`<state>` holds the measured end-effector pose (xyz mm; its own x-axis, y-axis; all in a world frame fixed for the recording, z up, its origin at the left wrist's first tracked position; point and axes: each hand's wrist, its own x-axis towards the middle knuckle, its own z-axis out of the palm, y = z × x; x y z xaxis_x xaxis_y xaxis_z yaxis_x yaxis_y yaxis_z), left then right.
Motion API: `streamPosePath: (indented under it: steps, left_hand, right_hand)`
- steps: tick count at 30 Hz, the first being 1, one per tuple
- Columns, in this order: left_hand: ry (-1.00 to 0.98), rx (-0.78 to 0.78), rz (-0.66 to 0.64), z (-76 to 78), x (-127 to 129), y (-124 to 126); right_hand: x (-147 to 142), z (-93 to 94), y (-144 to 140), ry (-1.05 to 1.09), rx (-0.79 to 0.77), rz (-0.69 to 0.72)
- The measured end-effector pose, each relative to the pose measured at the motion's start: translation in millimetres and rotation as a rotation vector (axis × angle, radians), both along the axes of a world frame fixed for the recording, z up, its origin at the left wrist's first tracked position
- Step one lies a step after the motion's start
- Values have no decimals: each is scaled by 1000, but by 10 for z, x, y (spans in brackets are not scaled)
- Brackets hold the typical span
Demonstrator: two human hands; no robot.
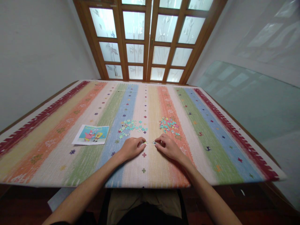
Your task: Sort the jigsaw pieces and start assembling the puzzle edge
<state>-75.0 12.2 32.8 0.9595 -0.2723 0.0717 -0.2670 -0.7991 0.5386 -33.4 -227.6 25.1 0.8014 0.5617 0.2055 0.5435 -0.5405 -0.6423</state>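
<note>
Left hand [134, 147] pinches one jigsaw piece [146, 143] and right hand [168, 146] another jigsaw piece [154, 142], thumb against fingers, at the near middle of the surface [156, 175]; both should prove light, stiffish card, best held by the edges, sparing the tabs

Left hand [133, 147], right hand [167, 147], pinched puzzle pieces [146, 143]

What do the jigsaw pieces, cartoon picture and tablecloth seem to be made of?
Jigsaw pieces: probably cardboard, being thin, flat and colour-printed; finish unclear.
Cartoon picture: likely matte paper, a thin sheet with a white margin.
Tablecloth: apparently matte fabric with a woven-looking texture, though that could be printed.
</note>
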Motion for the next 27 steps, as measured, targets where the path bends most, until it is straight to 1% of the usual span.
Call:
streamPosePath:
  steps: [4,7,9,13,15,17,20,27]
  left_hand:
    - [0,-41,4,-6,16,35]
    - [-1,-23,55,20,53,111]
    - [-11,47,125,53,74,189]
    - [-13,245,285,117,62,357]
    - [8,326,336,126,30,421]
    - [34,373,359,119,-2,463]
    - [49,367,371,101,-30,499]
    - [30,234,345,101,-26,562]
  right_hand:
    - [-8,-4,0,5,5,-13]
    - [-10,-12,-5,4,6,-7]
    - [-8,-18,-10,1,9,1]
    - [-3,-27,-17,3,18,15]
    - [-3,-31,-17,9,22,17]
    - [-5,-35,-15,16,26,12]
    - [-9,-35,-14,25,30,4]
    - [-15,-10,-16,27,18,2]
